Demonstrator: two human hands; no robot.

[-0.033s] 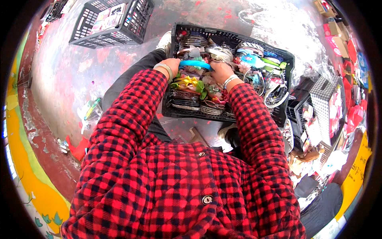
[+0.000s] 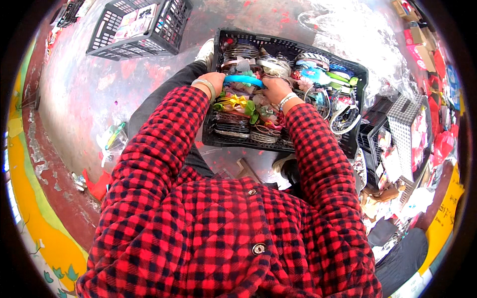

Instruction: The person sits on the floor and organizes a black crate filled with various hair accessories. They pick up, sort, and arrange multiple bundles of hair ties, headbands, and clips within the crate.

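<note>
A bright blue headband [image 2: 244, 79] stretches between my two hands above a black plastic crate [image 2: 293, 44]. My left hand [image 2: 215, 82] is closed on its left end and my right hand [image 2: 276, 90] grips the right end. Below lie bundles of headbands in rows. Among them are a yellow bow [image 2: 233, 101], a green bow [image 2: 252, 112], light-blue flowered headbands [image 2: 313, 75] and green headbands [image 2: 343, 79]. Dark banded bundles [image 2: 231, 126] fill the near left corner. My fingertips are partly hidden behind the headband and the hands.
My legs [image 2: 164, 94] straddle the crate. Another black crate [image 2: 169, 30] with flat printed packs stands at the far left. To the right are a grey basket [image 2: 405, 114], a dark crate [image 2: 372, 131], and scattered packaging. A clear plastic bag [image 2: 115, 136] lies on the floor at left.
</note>
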